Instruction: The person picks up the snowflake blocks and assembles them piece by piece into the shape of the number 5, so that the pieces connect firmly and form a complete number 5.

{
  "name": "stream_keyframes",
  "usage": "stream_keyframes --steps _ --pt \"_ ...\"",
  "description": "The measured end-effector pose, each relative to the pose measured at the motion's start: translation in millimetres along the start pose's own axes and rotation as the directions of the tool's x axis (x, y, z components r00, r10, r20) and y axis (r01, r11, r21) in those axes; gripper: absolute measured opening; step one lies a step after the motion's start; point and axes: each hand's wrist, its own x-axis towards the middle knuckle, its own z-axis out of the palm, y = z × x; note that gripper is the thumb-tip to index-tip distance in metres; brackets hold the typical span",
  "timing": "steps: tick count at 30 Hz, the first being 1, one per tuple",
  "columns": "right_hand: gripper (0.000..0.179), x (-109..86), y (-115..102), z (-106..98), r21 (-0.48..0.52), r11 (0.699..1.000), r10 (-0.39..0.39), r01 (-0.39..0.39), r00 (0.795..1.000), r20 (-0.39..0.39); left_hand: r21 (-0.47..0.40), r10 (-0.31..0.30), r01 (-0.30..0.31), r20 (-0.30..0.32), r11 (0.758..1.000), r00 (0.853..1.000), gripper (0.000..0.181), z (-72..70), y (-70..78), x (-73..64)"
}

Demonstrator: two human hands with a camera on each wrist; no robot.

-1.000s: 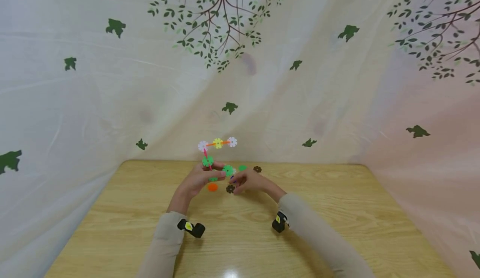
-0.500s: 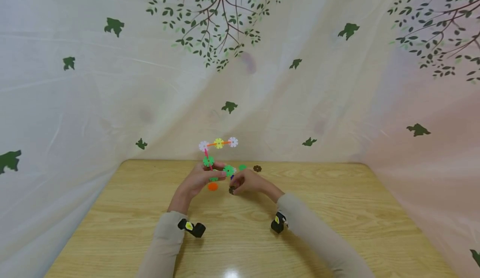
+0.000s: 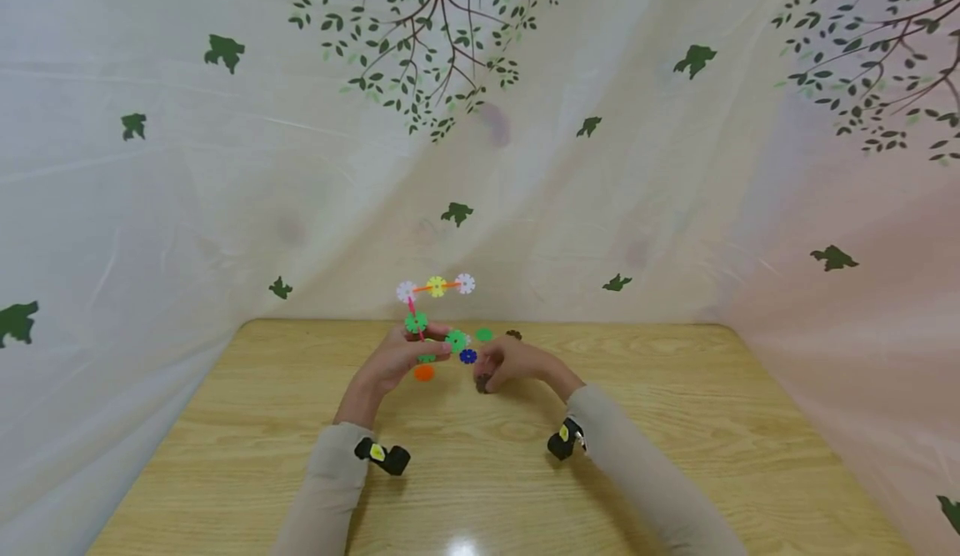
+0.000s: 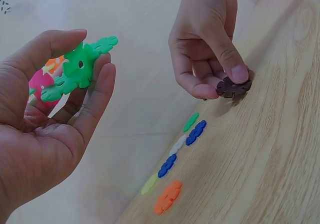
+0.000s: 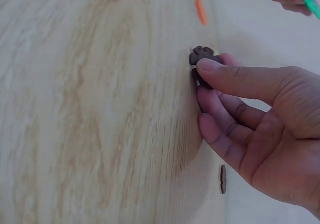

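My left hand (image 3: 392, 363) holds a chain of joined plastic snowflake discs above the table. Green discs (image 4: 80, 66) sit between its thumb and fingers, while a white, yellow (image 3: 437, 287) and white row linked by orange discs sticks up at the far end. With thumb and fingertips, my right hand (image 3: 519, 361) pinches a loose brown snowflake disc (image 4: 234, 87) close over the wooden table. In the right wrist view, the thumb covers part of this brown disc (image 5: 202, 56). The fingers of the left hand hide some of the chain's lower discs.
Loose discs lie between and beyond the hands: orange (image 3: 424, 372), blue (image 3: 468, 357), green (image 3: 483, 335) and another brown one (image 3: 514, 335). The left wrist view also shows white (image 4: 178, 145) and yellow (image 4: 149, 184) discs near the table's far edge. A printed curtain (image 3: 360, 231) hangs behind.
My right hand has gripped the brown disc and drawn it to the right, uncovering the blue disc. The left hand and its chain have stayed almost still.
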Motion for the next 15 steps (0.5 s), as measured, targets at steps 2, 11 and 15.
stream_keyframes --steps 2,11,15 --pt "0.025 -2.9 2 -2 0.024 1.0 -0.007 0.007 1.0 -0.007 0.001 0.002 -0.002 0.002 1.0 1.0 0.019 0.3 0.3 0.1" --pt "0.022 -16.0 12 -3 0.095 0.994 0.067 -0.056 0.99 -0.121 -0.02 -0.005 0.005 -0.02 1.0 1.0 0.017 5.5 0.9 0.0" --pt "0.025 -22.9 11 -3 0.156 0.986 0.093 -0.06 0.973 -0.213 -0.042 -0.009 0.008 -0.041 0.999 0.999 0.017 7.6 0.1 1.2"
